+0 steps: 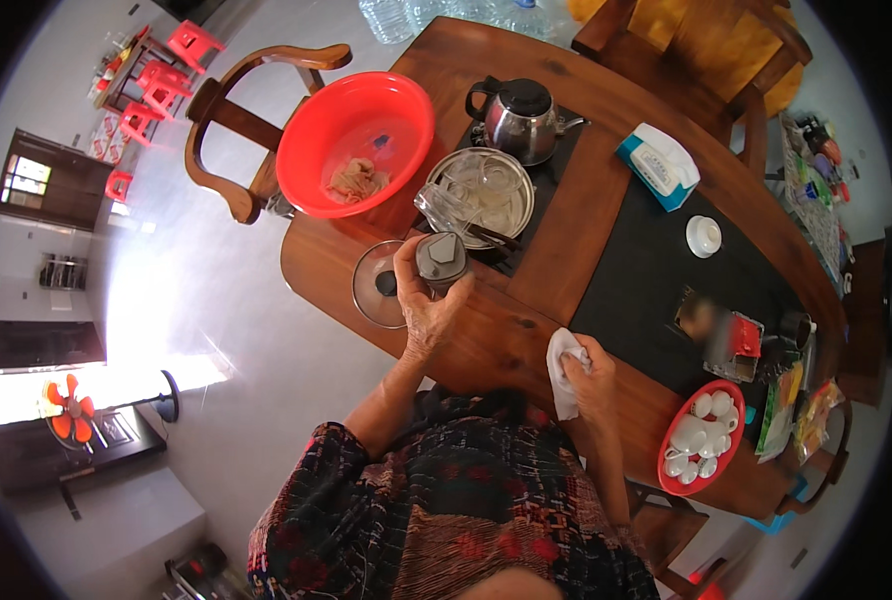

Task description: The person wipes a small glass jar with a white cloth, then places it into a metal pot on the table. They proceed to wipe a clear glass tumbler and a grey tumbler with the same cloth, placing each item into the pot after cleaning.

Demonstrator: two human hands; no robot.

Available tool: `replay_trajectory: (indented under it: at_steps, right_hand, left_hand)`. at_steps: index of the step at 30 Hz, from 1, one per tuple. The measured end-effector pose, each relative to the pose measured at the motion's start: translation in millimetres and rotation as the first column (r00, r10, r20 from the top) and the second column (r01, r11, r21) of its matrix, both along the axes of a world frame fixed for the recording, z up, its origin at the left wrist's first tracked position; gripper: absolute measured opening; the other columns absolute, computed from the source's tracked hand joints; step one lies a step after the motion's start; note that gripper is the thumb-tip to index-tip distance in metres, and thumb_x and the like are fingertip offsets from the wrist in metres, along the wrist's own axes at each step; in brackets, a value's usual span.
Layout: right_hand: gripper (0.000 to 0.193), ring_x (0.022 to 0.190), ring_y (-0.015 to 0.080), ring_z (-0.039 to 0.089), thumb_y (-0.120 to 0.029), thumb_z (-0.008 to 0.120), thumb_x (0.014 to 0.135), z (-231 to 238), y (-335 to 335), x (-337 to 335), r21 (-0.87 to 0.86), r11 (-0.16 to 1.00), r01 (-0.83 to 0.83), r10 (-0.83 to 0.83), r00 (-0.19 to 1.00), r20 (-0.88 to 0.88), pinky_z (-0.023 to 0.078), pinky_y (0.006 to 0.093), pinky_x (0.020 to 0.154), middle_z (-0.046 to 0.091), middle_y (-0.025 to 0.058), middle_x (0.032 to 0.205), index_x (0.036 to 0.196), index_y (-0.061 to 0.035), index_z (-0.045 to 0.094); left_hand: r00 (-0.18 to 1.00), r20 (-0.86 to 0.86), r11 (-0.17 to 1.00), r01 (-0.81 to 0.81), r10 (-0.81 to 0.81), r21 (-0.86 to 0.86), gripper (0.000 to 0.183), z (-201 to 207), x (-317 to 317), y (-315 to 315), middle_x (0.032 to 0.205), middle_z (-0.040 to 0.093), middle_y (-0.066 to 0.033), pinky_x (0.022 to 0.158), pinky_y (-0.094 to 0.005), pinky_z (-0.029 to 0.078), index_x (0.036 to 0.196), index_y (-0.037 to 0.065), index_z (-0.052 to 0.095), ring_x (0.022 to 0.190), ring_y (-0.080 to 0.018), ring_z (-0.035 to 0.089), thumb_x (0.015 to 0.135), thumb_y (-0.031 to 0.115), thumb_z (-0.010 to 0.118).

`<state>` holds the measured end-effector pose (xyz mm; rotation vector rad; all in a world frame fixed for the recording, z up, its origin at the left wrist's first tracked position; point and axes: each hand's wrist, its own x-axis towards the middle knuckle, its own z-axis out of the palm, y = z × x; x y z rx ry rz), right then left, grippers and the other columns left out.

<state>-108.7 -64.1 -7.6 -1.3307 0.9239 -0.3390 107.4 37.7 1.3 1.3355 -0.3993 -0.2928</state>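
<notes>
My left hand (426, 300) is wrapped round a small jar (442, 260) with a grey lid, held above the near side of the wooden table. Beside it lies a round glass pot lid (373, 285) with a dark knob. A crumpled white cloth (563, 375) is gripped in my right hand (592, 378) over the table's near edge. Just beyond the jar, a round metal pot (519, 215) holds several clear glasses (481, 185), and dark tongs or a similar tool rest at its rim. What the jar contains is hidden.
A red basin (301, 150) with a brown cloth (358, 181) stands far left, near a steel kettle (526, 120). Rightward are a tissue pack (659, 166), a white lidded cup (703, 236) and a red basket (678, 485) of white teaware. Wooden chairs (228, 117) flank the table.
</notes>
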Motion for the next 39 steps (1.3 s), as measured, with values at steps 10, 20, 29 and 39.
replay_trajectory:
  at_steps: [10, 20, 29, 39]
  right_hand:
    - [0.023, 0.076, 0.0086, 0.057, -0.007, 0.058, 0.085, -13.8, 0.3, -7.3, -0.09, 0.994, -0.056, 0.052, 0.997, -0.05, 0.046, 0.0229, 0.067, 0.062, 0.0042, 0.087, 0.106, 0.0017, 0.059]
    - [0.022, 0.072, 0.0084, 0.056, -0.008, 0.057, 0.085, 2.6, 17.7, 5.7, -0.067, 0.996, -0.054, 0.045, 0.99, -0.13, 0.046, 0.0229, 0.064, 0.062, 0.0037, 0.083, 0.104, 0.0023, 0.059]
    - [0.025, 0.075, 0.0091, 0.056, -0.009, 0.057, 0.085, -10.5, 43.4, 12.2, -0.056, 0.998, -0.027, 0.023, 0.997, -0.07, 0.046, 0.0228, 0.066, 0.061, 0.004, 0.085, 0.107, 0.0031, 0.058]
    - [0.041, 0.108, 0.023, 0.052, -0.006, 0.053, 0.083, -11.1, 51.5, 62.3, -0.303, 0.947, -0.108, 0.095, 0.994, -0.056, 0.041, 0.0321, 0.092, 0.052, 0.0145, 0.119, 0.123, -0.001, 0.048]
  left_hand:
    - [0.975, 0.12, 0.958, -0.207, 0.185, 0.201, 0.059, -35.2, 32.1, 35.9, 0.111, 0.051, -0.0056, 0.086, -0.0283, 0.047, 0.118, 0.005, 0.042, 0.1, -0.0145, 0.053, 0.069, 0.004, 0.076]
    - [0.869, 0.181, 0.852, -0.49, 0.461, 0.182, 0.06, -81.6, 149.2, 94.6, 0.109, 0.047, -0.0112, 0.084, -0.0315, 0.047, 0.115, 0.001, 0.039, 0.098, -0.0191, 0.053, 0.07, 0.013, 0.078]
    - [0.897, 0.133, 0.855, -0.442, 0.422, 0.272, 0.066, -98.3, 162.9, 105.6, 0.107, 0.043, -0.0108, 0.086, -0.0355, 0.044, 0.115, 0.002, 0.036, 0.097, -0.0195, 0.048, 0.067, 0.016, 0.08]
    - [0.834, 0.165, 0.783, -0.552, 0.527, 0.288, 0.067, -132.6, 191.0, 149.9, 0.126, 0.042, -0.0154, 0.098, -0.038, 0.035, 0.132, 0.001, 0.034, 0.117, -0.0252, 0.043, 0.081, 0.021, 0.071]
